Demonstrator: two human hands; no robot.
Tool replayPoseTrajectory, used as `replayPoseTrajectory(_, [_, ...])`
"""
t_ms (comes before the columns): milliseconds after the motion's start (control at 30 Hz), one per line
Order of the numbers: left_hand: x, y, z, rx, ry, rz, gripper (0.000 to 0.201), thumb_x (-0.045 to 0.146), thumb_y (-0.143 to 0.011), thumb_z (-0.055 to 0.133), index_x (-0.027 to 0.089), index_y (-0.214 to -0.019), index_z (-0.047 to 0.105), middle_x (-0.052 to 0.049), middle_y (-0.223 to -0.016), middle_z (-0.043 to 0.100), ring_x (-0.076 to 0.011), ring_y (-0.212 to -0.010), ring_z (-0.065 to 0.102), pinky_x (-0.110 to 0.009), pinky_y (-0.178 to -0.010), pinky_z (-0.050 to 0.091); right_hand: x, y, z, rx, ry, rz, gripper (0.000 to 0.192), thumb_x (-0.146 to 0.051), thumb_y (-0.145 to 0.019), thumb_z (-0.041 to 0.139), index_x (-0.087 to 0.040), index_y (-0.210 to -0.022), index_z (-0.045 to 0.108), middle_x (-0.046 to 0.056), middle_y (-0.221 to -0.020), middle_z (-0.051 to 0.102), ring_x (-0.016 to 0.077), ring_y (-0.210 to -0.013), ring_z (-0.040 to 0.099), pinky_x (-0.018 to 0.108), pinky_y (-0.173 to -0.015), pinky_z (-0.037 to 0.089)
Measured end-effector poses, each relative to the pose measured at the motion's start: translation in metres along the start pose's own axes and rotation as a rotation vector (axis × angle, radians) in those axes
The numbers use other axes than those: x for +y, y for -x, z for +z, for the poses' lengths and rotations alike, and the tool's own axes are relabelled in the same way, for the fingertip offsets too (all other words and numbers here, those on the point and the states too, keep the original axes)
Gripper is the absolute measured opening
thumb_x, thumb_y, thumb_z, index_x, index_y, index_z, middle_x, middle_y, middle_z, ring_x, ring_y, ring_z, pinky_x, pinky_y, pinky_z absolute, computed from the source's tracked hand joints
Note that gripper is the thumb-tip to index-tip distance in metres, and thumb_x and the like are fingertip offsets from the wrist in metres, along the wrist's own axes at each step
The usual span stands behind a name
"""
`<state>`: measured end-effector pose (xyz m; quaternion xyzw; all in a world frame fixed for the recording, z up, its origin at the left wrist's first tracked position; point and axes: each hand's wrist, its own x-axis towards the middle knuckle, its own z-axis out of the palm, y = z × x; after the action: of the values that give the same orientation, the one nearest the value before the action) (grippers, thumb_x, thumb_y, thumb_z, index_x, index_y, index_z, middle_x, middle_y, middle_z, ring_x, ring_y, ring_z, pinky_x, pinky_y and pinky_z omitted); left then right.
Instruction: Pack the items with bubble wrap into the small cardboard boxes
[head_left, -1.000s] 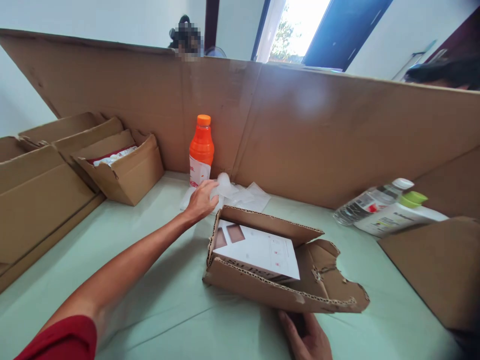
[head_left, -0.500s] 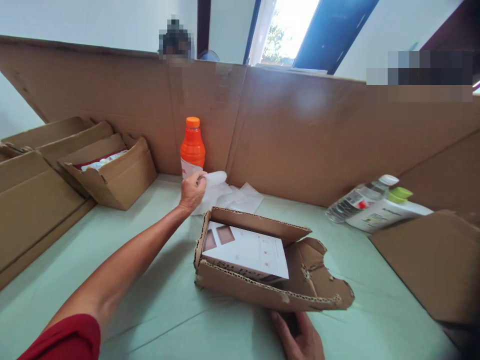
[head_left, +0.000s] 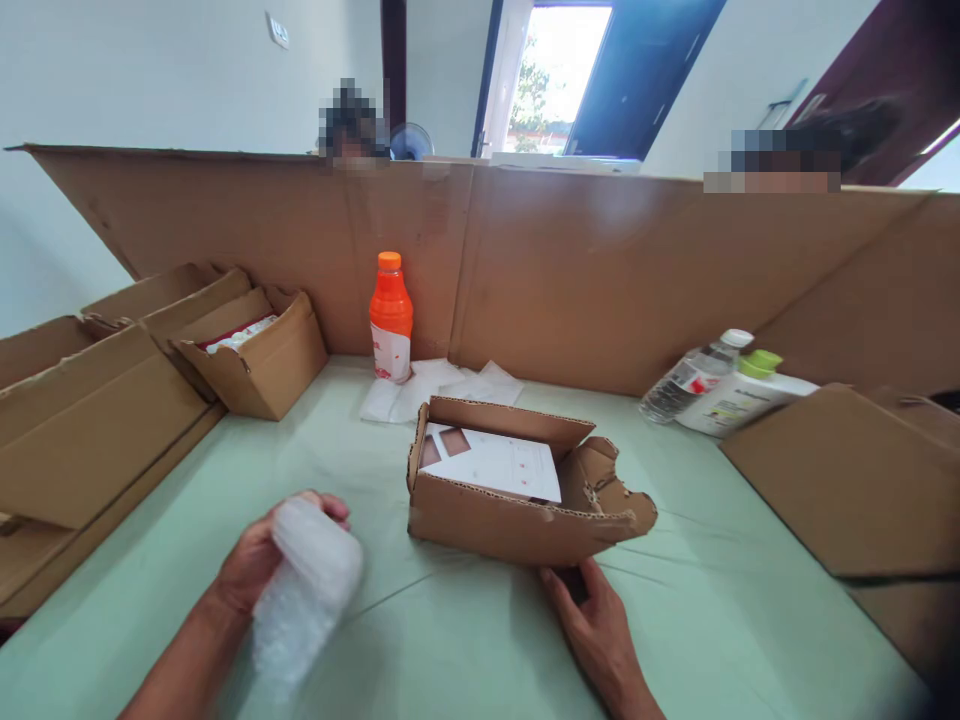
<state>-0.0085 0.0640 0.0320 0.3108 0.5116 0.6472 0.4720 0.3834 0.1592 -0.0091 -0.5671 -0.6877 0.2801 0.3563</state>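
Observation:
My left hand (head_left: 259, 550) is closed around a crumpled, translucent sheet of bubble wrap (head_left: 311, 580), which hangs down over the table's left front. In the middle, an open-topped cardboard box (head_left: 487, 520) with a torn, ragged right end holds a white printed box (head_left: 502, 463). My right hand (head_left: 592, 625) is at the cardboard box's near lower edge, thumb and forefinger reaching underneath it. A dark patch shows between them, and their tips are hidden. Behind the box, more thin white wrapping sheets (head_left: 431, 385) lie flat beside an orange bottle (head_left: 391, 320).
Cardboard boxes (head_left: 97, 420) stand at left, a smaller one (head_left: 281, 355) with packets inside. At right, a clear bottle (head_left: 686, 385) and a white bottle with green cap (head_left: 739, 405) lean near a cardboard piece (head_left: 832, 480). A cardboard wall (head_left: 600, 280) closes the back; two people's heads show beyond.
My left hand has drawn the bubble wrap from beside the orange bottle back to the left front. My right hand stays at the cardboard box's near edge. The view has shifted.

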Motion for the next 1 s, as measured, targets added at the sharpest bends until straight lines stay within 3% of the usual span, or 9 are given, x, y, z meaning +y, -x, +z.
replayPoseTrajectory(100, [-0.022,0.008,0.031,-0.167,0.113,-0.201,0.024,0.041,-0.076,0.065,0.019,-0.075,0.075,-0.015,-0.139,0.062,-0.0396,-0.124,0.061,-0.05,-0.09,0.059,-0.002,0.002,0.001,-0.009,0.003,-0.001,0.038,-0.051,-0.081,0.059,-0.018,-0.099,0.065,0.007,-0.086,0.076,0.026,-0.075,0.07,0.034,-0.068,0.057])
replayPoseTrajectory(233, [-0.029,0.005,0.066,-0.272,0.13,-0.208,0.018,0.036,-0.073,0.069,0.019,-0.067,0.07,-0.008,-0.153,0.049,-0.0398,-0.146,0.037,-0.048,-0.102,0.051,0.0,0.004,0.003,-0.004,-0.017,0.036,0.039,-0.053,-0.078,0.059,-0.018,-0.096,0.065,0.006,-0.081,0.074,0.0248,-0.072,0.068,0.033,-0.066,0.055])
replayPoseTrajectory(467, [-0.024,-0.003,0.082,-0.276,0.075,-0.222,0.017,0.034,-0.07,0.072,0.017,-0.067,0.069,-0.004,-0.157,0.041,-0.0318,-0.127,0.053,-0.034,-0.098,0.048,-0.01,-0.023,-0.003,-0.117,0.028,0.101,0.04,-0.053,-0.077,0.053,-0.019,-0.096,0.063,0.005,-0.079,0.073,0.0225,-0.063,0.064,0.034,-0.06,0.05])
replayPoseTrajectory(567, [-0.026,-0.02,0.085,-0.264,0.074,-0.174,0.015,0.031,-0.069,0.071,0.017,-0.068,0.07,-0.005,-0.148,0.05,-0.0267,-0.113,0.06,-0.032,-0.093,0.048,-0.015,-0.046,0.003,-0.154,0.07,0.074,0.041,-0.05,-0.077,0.05,-0.018,-0.1,0.061,0.006,-0.081,0.072,0.0217,-0.061,0.062,0.035,-0.061,0.048])
replayPoseTrajectory(700, [-0.035,-0.047,0.089,-0.226,0.094,-0.136,0.014,0.028,-0.068,0.071,0.017,-0.062,0.067,-0.009,-0.115,0.068,-0.0242,-0.102,0.063,-0.029,-0.082,0.048,-0.011,-0.063,0.019,-0.09,0.071,0.039,0.038,-0.047,-0.079,0.048,-0.017,-0.1,0.06,0.006,-0.08,0.069,0.022,-0.063,0.061,0.035,-0.063,0.049])
replayPoseTrajectory(867, [-0.045,-0.062,0.09,-0.192,0.113,-0.144,0.015,0.03,-0.066,0.073,0.017,-0.062,0.067,-0.009,-0.117,0.07,-0.0239,-0.099,0.064,-0.026,-0.075,0.047,-0.001,-0.066,0.032,-0.032,0.031,-0.023,0.037,-0.042,-0.081,0.05,-0.017,-0.106,0.06,0.009,-0.091,0.071,0.0254,-0.079,0.065,0.038,-0.073,0.053])
replayPoseTrajectory(1000, [-0.043,-0.053,0.088,-0.134,0.154,-0.172,0.018,0.032,-0.067,0.075,0.016,-0.076,0.073,-0.008,-0.109,0.074,-0.0214,-0.095,0.066,-0.025,-0.075,0.046,0.005,-0.065,0.031,-0.039,-0.01,-0.019,0.038,-0.039,-0.081,0.05,-0.016,-0.108,0.062,0.01,-0.092,0.072,0.0256,-0.081,0.067,0.04,-0.076,0.055])
